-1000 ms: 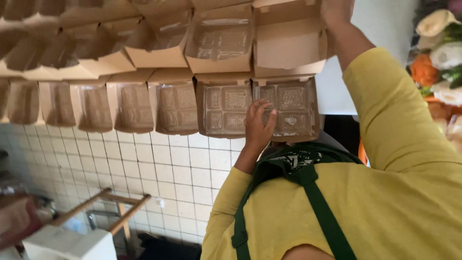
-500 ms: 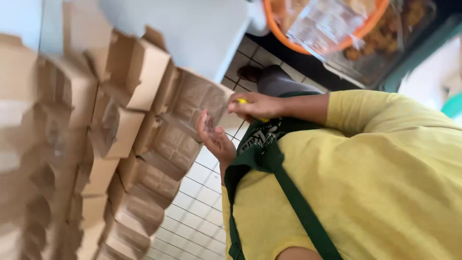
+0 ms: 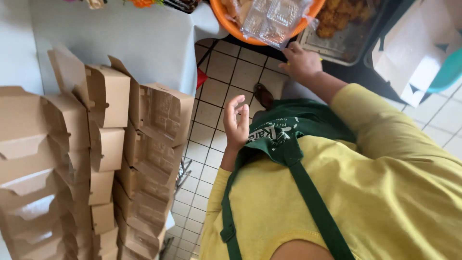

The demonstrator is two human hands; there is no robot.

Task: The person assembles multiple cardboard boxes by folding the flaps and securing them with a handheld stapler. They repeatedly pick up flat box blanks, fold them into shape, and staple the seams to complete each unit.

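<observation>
left hand [image 3: 237, 123]: open, empty, raised near open cardboard boxes [image 3: 144, 144] | right hand [image 3: 302, 61]: closed, perhaps on a small yellow item, beside orange bowl [image 3: 231, 24]

Orange basket [image 3: 226, 19] cut off by top edge; right hand [image 3: 302, 61] fingertips hidden

Brown cardboard boxes [image 3: 120, 159], lids open, rows at left; clear plastic clamshell packs [image 3: 276, 17] in orange basket [image 3: 226, 19], top.
</observation>
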